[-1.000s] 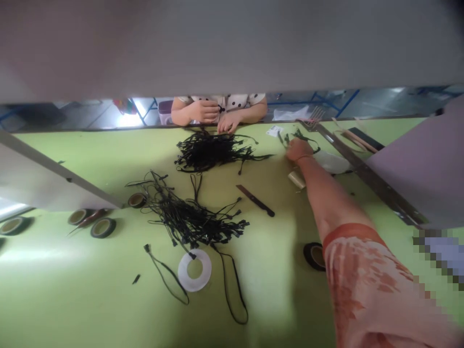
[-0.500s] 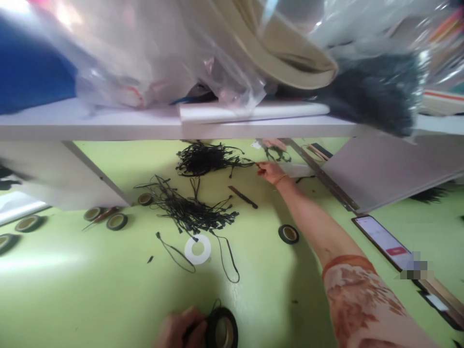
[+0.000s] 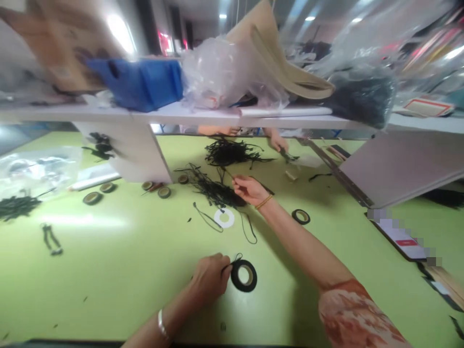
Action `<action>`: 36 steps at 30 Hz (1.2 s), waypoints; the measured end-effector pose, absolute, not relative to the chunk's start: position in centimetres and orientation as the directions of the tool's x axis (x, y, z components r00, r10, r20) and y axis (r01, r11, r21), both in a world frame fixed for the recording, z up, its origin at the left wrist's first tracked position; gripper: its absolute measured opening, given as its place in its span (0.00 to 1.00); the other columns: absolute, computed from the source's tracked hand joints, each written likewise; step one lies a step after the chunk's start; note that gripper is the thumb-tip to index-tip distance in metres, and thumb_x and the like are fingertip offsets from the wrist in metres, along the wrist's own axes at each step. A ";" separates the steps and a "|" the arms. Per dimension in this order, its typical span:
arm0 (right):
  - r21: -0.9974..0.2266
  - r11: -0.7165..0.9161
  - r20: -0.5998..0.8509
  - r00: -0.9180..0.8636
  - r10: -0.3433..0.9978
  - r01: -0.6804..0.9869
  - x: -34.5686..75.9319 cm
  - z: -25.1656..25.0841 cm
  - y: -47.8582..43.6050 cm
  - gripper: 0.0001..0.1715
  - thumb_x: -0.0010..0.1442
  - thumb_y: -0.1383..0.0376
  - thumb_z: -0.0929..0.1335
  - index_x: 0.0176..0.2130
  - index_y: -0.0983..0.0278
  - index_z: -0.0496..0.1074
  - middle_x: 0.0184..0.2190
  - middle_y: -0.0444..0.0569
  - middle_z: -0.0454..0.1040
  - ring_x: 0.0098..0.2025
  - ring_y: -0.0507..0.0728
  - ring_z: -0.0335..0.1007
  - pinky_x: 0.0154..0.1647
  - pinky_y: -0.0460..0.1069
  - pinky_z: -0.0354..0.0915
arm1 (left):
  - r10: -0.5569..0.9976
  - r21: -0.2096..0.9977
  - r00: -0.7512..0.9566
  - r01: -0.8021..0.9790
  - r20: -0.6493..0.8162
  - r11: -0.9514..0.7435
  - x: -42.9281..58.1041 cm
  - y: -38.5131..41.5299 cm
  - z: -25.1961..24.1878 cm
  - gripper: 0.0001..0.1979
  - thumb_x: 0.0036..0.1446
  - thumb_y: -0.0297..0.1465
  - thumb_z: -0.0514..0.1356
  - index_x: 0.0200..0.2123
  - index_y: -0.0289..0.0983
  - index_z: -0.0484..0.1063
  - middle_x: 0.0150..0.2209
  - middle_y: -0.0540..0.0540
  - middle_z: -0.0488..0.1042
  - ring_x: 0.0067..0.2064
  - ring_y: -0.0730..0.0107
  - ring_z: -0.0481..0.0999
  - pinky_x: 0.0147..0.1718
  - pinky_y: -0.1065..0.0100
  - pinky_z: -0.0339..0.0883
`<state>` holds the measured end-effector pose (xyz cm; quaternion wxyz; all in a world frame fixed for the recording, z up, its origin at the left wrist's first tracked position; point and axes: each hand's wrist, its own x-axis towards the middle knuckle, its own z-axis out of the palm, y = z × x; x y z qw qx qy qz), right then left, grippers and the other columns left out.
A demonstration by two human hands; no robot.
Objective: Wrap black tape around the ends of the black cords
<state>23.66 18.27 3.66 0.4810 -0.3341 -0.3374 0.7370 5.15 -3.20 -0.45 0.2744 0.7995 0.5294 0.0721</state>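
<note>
My right hand is closed in a pinch on a thin black cable, above the nearer heap of black cables. Behind it lies a second, denser heap of black cables. Lower in view, the fingers of my left hand are closed at the edge of a roll of black tape. A small thin black loop sticks up beside that roll. What else the left fingers hold is hidden. Two single looped cables lie by a white ring between my hands.
A shelf with bags and a blue bin spans above the table. Another person's hand is behind the far heap. More tape rolls lie left, one tape roll right. Pliers and a phone lie outward.
My right hand has come back from the far heap towards the nearer one, with a cable. The view has tilted up, showing more of my left hand. Another person's hands now show behind.
</note>
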 end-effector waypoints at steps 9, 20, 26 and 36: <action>-0.789 -0.524 -0.327 -0.503 0.800 -0.320 12.8 3.0 10.1 0.06 0.52 0.77 0.72 0.30 0.70 0.73 0.23 0.44 0.72 0.22 0.46 0.67 0.23 0.40 0.70 | 0.984 0.716 0.177 0.684 0.020 -0.138 3.1 -2.3 -0.6 0.08 0.56 0.35 0.59 0.32 0.37 0.73 0.36 0.43 0.73 0.40 0.63 0.71 0.42 0.64 0.64; -0.799 -0.482 -0.360 -0.355 0.863 -0.361 7.7 1.8 9.1 0.10 0.50 0.69 0.71 0.25 0.64 0.64 0.18 0.39 0.66 0.18 0.45 0.58 0.18 0.42 0.59 | 0.866 0.890 -0.358 -0.415 -0.348 0.186 0.0 1.2 0.0 0.11 0.48 0.32 0.67 0.22 0.33 0.70 0.22 0.52 0.66 0.24 0.80 0.59 0.24 0.74 0.51; -0.865 -0.384 -0.320 -0.236 0.918 -0.323 5.5 0.9 9.1 0.09 0.47 0.68 0.68 0.22 0.63 0.61 0.17 0.38 0.63 0.18 0.45 0.53 0.19 0.43 0.56 | 0.830 0.872 -0.400 -0.451 -0.390 0.192 -0.5 1.6 0.0 0.09 0.50 0.26 0.65 0.22 0.34 0.68 0.21 0.53 0.64 0.23 0.80 0.61 0.22 0.74 0.52; -0.985 -0.173 -0.170 -0.098 0.980 -0.017 3.1 -1.2 9.0 0.10 0.48 0.65 0.65 0.20 0.62 0.59 0.16 0.37 0.59 0.21 0.48 0.52 0.22 0.44 0.53 | 0.758 0.689 -0.452 -0.724 -0.469 -0.005 -3.9 3.7 -0.6 0.06 0.51 0.18 0.60 0.30 0.34 0.67 0.23 0.54 0.66 0.21 0.83 0.64 0.23 0.77 0.57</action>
